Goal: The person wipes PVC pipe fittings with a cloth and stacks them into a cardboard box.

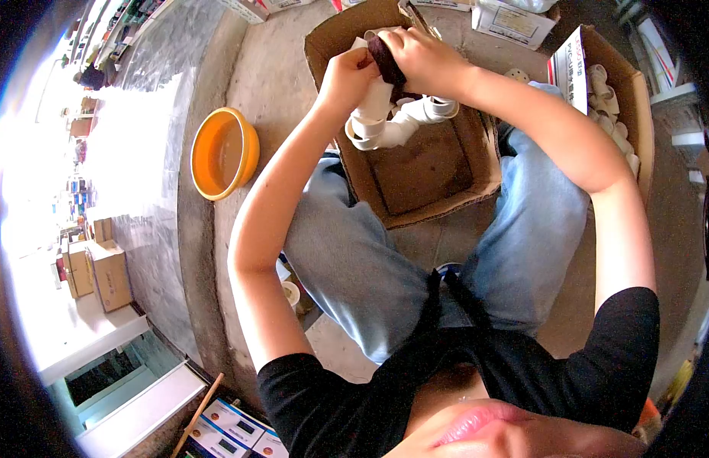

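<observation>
Got both hands busy over the cardboard box [476, 164] between my knees. My left hand [348, 79] is curled tight around a white pipe [376, 101], and my right hand [419, 59] is closed on a dark cloth [386, 62] pressed against it. Can't really tell what each finger's doing. White elbow fittings [400, 130] sit just below; orange basin [251, 145] is off to my left.
</observation>
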`<act>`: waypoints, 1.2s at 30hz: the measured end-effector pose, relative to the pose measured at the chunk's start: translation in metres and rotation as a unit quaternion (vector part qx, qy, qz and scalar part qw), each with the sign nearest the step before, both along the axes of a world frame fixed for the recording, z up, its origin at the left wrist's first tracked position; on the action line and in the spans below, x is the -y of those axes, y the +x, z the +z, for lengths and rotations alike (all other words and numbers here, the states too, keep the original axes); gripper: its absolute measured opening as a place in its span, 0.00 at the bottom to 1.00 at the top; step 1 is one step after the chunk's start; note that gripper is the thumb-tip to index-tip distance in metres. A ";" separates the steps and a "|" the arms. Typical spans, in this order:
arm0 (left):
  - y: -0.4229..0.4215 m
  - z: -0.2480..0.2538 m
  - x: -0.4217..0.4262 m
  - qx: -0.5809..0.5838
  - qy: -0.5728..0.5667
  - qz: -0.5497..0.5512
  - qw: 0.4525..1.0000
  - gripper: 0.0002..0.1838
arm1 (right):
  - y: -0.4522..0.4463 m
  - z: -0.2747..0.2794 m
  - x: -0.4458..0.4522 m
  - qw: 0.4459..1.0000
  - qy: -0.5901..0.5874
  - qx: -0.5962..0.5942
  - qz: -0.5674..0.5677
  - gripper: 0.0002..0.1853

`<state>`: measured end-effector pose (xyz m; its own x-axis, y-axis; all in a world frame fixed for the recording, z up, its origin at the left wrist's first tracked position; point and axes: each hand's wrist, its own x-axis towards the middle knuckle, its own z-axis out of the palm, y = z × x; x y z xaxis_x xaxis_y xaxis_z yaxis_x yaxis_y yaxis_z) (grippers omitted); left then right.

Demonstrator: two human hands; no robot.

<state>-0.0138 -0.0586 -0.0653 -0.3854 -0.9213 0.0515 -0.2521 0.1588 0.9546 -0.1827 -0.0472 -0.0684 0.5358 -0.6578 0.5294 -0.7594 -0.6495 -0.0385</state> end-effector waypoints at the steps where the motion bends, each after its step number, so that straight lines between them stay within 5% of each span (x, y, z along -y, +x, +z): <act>1: 0.001 0.001 -0.001 0.009 -0.030 -0.017 0.999 0.06 | 0.000 -0.001 0.001 1.000 0.019 0.023 0.006 0.24; 4: 0.003 0.004 -0.005 0.136 -0.109 -0.025 0.984 0.08 | 0.003 0.007 -0.006 0.988 0.136 0.070 0.028 0.25; 9: 0.009 0.001 -0.005 0.115 -0.193 -0.024 0.974 0.08 | -0.001 0.011 0.000 0.962 0.252 0.096 0.040 0.29; 14: 0.009 0.016 -0.006 0.101 -0.281 -0.091 0.950 0.08 | -0.012 0.017 0.006 0.879 0.425 0.186 0.115 0.18; 20: 0.012 0.043 -0.020 0.155 -0.458 -0.130 0.866 0.09 | -0.028 0.016 0.007 0.680 0.618 0.330 0.217 0.27; 25: 0.016 0.049 -0.028 0.219 -0.654 -0.139 0.710 0.11 | -0.044 0.015 0.011 0.556 0.678 0.404 0.260 0.38; 26: 0.016 0.051 -0.033 0.225 -0.682 -0.131 0.684 0.11 | -0.047 0.018 0.011 0.590 0.668 0.380 0.248 0.36; 28: 0.019 0.056 -0.037 0.238 -0.711 -0.124 0.650 0.11 | -0.049 0.018 0.010 0.566 0.682 0.404 0.227 0.33; 31: 0.021 0.053 -0.035 0.261 -0.693 -0.070 0.668 0.10 | -0.050 0.008 0.011 0.526 0.672 0.471 0.224 0.24; 36: 0.019 0.049 -0.018 0.158 -0.525 0.017 0.836 0.18 | -0.027 0.021 -0.001 0.514 0.636 0.565 0.110 0.19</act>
<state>0.0057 -0.0410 -0.0158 -0.5075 -0.4427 0.7392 -0.4871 0.8551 0.1777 -0.2102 -0.0460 -0.0477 0.4944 -0.8461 -0.1994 0.3003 0.3815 -0.8742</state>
